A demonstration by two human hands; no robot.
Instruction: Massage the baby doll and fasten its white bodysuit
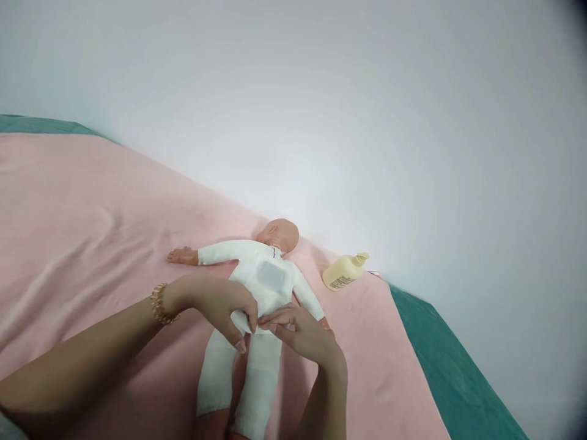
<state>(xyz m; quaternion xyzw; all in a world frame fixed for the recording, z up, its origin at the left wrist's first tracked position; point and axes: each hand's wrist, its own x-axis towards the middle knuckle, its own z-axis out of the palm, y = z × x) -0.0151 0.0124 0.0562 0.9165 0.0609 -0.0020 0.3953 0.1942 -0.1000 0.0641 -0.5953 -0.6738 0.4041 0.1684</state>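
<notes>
A baby doll [263, 275] in a white bodysuit lies face down on a pink blanket [92, 232], head toward the wall, arms spread. My left hand [220, 305] rests on the doll's lower back and hip, fingers curled and pinching the white cloth. My right hand [298, 330] meets it from the right, fingertips pressed together on the same fold of cloth at the waist. A gold bracelet [159, 304] sits on my left wrist.
A pale yellow pump bottle [343, 273] lies on its side on the blanket to the right of the doll's head. A teal sheet [454, 379] shows beyond the blanket's right edge and at the far left. A white wall rises close behind.
</notes>
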